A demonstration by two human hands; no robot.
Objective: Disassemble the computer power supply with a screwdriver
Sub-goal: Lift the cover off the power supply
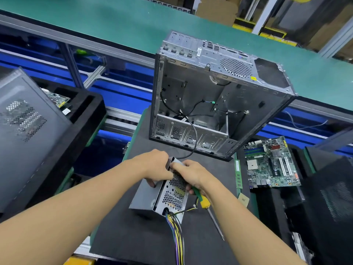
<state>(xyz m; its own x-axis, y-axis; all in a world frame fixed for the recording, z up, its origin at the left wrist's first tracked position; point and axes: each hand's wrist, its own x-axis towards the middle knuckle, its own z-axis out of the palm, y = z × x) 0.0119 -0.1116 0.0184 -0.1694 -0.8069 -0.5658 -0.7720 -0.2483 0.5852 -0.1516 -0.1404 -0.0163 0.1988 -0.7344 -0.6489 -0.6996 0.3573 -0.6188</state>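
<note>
The power supply [172, 194] lies on the black foam mat [133, 236] of the bench, at 6 o'clock from the open computer case [210, 92]. Its wire bundle [176, 232] hangs out toward 6 o'clock.

The left hand [154, 165] grips the box from 10 o'clock, fingers curled over its plain side plate. The right hand [191, 173] holds the green-yellow handle of the screwdriver [204, 202] against the palm. Its fingertips also touch the far end of the box, and the shaft points to 5 o'clock.

I judge the box to be stiff and rather heavy, with sharp sheet-metal edges. The perforated cover looks thin and may bend. It is better to hold the solid side walls, not the wires.
</note>
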